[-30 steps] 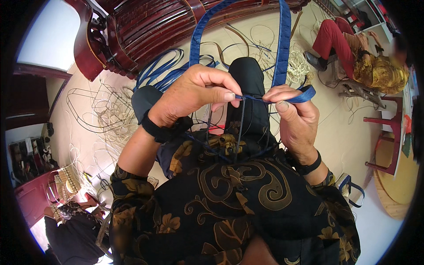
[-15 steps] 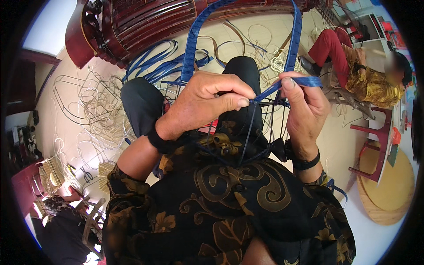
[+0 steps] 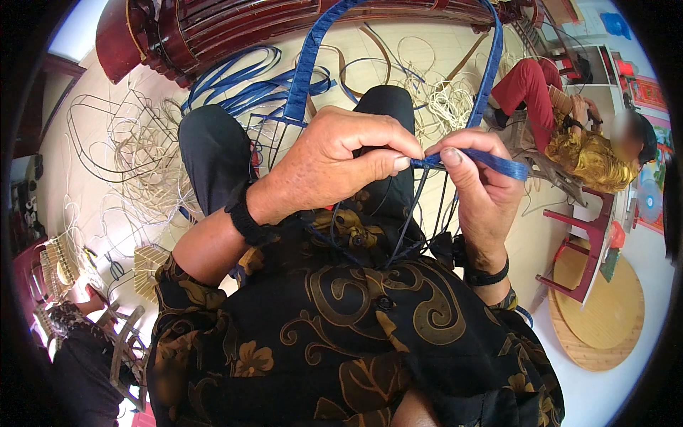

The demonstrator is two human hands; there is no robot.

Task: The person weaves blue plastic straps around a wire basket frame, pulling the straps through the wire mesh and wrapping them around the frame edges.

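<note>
A dark wire basket frame (image 3: 403,226) rests on my lap, its tall handle (image 3: 304,80) wrapped in blue ribbon and arching away from me. My left hand (image 3: 334,160) pinches the frame's top rim, thumb and forefinger closed where the blue wrapping lies. Close beside it, my right hand (image 3: 480,188) grips a blue ribbon (image 3: 505,165) between thumb and fingers. The ribbon runs along the rim between the two hands, and its loose part loops out over my right fingers. My fingers hide part of the rim.
Coils of blue ribbon (image 3: 235,78) and tangled wire (image 3: 128,153) lie on the floor ahead and left. Beyond stands a dark red wooden bench (image 3: 284,35). One person (image 3: 583,153) sits at right near a red stool (image 3: 587,238) and round boards (image 3: 605,306); another (image 3: 89,370) sits at lower left.
My right hand has moved slightly down and left, nearer my left fingertips. The ribbon, earlier slanting up from the rim, now lies along it. The view has shifted slightly.
</note>
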